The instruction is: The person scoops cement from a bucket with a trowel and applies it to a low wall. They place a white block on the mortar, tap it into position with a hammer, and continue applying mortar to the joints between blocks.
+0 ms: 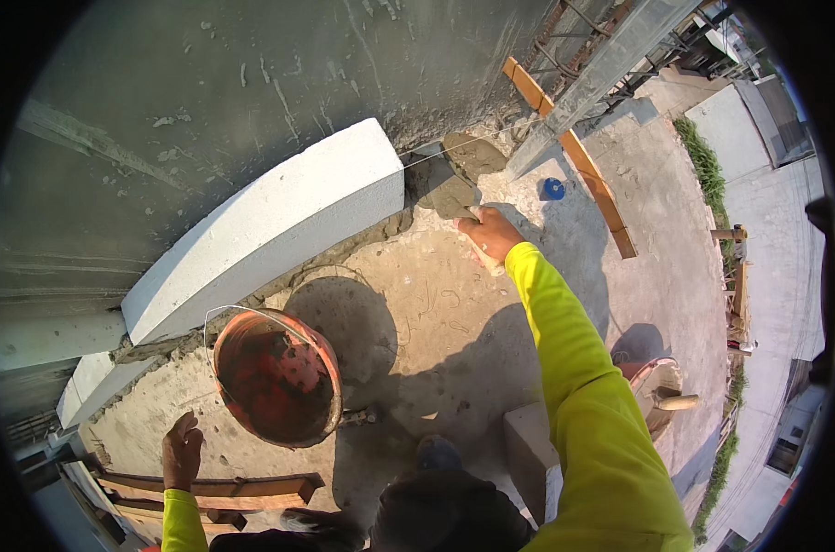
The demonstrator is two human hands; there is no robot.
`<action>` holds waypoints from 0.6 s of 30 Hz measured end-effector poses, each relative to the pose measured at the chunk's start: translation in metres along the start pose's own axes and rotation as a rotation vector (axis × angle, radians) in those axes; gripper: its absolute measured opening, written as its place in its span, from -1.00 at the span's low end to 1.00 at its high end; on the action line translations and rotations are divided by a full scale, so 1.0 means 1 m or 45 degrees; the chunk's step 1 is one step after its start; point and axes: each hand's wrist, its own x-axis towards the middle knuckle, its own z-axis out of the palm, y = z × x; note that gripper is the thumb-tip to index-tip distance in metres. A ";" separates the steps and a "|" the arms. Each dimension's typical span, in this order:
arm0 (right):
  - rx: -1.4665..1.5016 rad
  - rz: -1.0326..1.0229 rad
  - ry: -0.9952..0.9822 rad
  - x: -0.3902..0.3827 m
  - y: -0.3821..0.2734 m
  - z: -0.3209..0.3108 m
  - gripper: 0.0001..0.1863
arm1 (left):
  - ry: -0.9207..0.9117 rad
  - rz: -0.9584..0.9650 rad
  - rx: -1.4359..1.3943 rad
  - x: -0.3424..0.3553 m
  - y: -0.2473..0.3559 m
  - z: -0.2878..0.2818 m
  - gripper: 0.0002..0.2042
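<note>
Gritty concrete floor (445, 285) separates round bucket (242, 368) from right hand (491, 235) (grip clamped on trowel (448, 195)), near wet mortar (473, 156), white block (344, 198) edge. Left hand (182, 451): grip cannot be told.

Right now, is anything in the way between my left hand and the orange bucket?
Nothing visible stands between your left hand and the orange bucket; concrete floor shows in the gap. The wooden boards lie off that line, nearer you.
</note>
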 end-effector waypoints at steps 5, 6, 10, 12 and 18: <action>-0.631 -0.251 0.069 0.016 -0.010 -0.004 -0.44 | 0.087 -0.161 0.069 -0.024 0.000 -0.020 -0.51; -0.780 -0.217 0.075 0.024 -0.011 0.000 -0.44 | 0.109 -0.135 0.088 -0.028 0.002 -0.025 -0.51; -0.454 -0.035 0.058 0.037 -0.015 -0.008 -0.44 | 0.167 -0.233 0.197 -0.062 0.020 -0.056 -0.52; -0.464 -0.001 0.177 0.039 -0.021 -0.019 -0.43 | 0.182 -0.229 0.241 -0.078 0.029 -0.072 -0.52; -0.398 0.052 0.378 0.054 -0.025 -0.059 -0.42 | 0.207 -0.214 0.104 -0.097 0.018 -0.088 -0.52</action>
